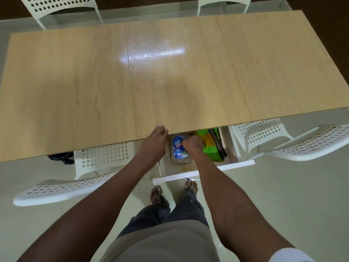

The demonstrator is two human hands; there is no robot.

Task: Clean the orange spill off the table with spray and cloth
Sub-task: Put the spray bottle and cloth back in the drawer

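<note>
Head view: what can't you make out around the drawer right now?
- Bottle: its top lies under the table edge; the right hand covers part of the label.
- Right hand's fingers: tips hidden, so the grip is unclear.
- Cloth: far end under the table edge.
- Drawer: back hidden by the table.
- Orange spill: none visible on the tabletop; glare masks part of it.
</note>
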